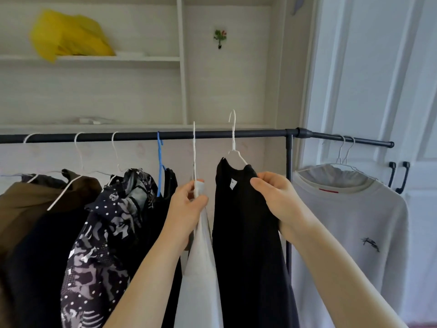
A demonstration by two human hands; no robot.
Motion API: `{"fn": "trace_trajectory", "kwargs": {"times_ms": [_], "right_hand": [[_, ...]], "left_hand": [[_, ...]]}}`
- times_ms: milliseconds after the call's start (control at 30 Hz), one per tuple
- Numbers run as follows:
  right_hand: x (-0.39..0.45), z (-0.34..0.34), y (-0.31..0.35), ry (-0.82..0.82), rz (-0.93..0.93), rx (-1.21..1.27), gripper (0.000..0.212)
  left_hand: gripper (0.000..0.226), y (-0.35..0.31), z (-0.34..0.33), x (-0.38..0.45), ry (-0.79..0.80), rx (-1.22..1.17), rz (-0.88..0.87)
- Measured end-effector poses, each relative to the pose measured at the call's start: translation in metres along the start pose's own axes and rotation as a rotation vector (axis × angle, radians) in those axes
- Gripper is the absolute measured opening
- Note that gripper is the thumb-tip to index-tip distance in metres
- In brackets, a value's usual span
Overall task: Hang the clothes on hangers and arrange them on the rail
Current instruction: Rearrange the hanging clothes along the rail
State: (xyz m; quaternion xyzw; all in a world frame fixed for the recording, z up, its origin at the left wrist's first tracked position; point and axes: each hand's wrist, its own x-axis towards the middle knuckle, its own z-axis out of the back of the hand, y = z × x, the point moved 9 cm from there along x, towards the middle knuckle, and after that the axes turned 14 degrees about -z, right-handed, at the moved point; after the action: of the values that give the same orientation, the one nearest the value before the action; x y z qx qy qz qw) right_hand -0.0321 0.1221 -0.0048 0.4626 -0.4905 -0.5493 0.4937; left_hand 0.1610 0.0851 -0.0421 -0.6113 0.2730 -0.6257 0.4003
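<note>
1. Black fabric garment (246, 233) on a thin white wire hanger (234, 147) sits in front of the dark metal rail (212, 134), right of the rail's middle and left of the upright post (288, 162); the hanger's hook rises above the rail, and whether it is caught on it cannot be told.
2. Right hand (281, 200) pinches the black garment's right shoulder, fingers closed on the cloth just below the hanger's arm.
3. Left hand (186, 204) is closed around the collar of a white cloth garment (201, 268), which hangs just left of the black one; its white wire hanger (194, 150) is seen edge-on, the hook crossing the rail line.
4. Both held garments lie between the two hands, close beside each other but with a narrow gap.
5. Further left along the rail hang a black top on a blue plastic hanger (160, 162), a dark patterned blouse with white dots (104, 233), and an olive-brown jacket (42, 204) on white hangers.
6. Past the rail's corner joint, on the short right-hand arm, a light grey sweatshirt (354, 221) with a small dark chest mark hangs on wire hangers.
7. Above, a yellow plastic bag (68, 35) lies on the upper white shelf (118, 59), towards its left end.
</note>
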Motion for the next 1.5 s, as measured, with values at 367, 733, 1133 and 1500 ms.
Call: {"fn": "trace_trajectory", "kwargs": {"times_ms": [367, 733, 1133, 1500], "right_hand": [[0.052, -0.023, -0.005, 0.036, -0.010, -0.039, 0.028], [0.069, -0.043, -0.030, 0.046, -0.088, -0.044, 0.027], [0.064, -0.036, -0.035, -0.010, -0.096, -0.008, 0.031], [0.065, -0.025, -0.045, -0.053, -0.104, -0.111, 0.026]], "left_hand": [[0.042, 0.024, 0.008, 0.029, -0.049, 0.042, -0.034], [0.043, 0.047, 0.014, 0.031, -0.025, 0.074, 0.009], [0.040, 0.044, 0.009, 0.030, 0.041, 0.106, -0.005], [0.036, 0.042, 0.004, 0.022, 0.084, 0.124, 0.009]]}}
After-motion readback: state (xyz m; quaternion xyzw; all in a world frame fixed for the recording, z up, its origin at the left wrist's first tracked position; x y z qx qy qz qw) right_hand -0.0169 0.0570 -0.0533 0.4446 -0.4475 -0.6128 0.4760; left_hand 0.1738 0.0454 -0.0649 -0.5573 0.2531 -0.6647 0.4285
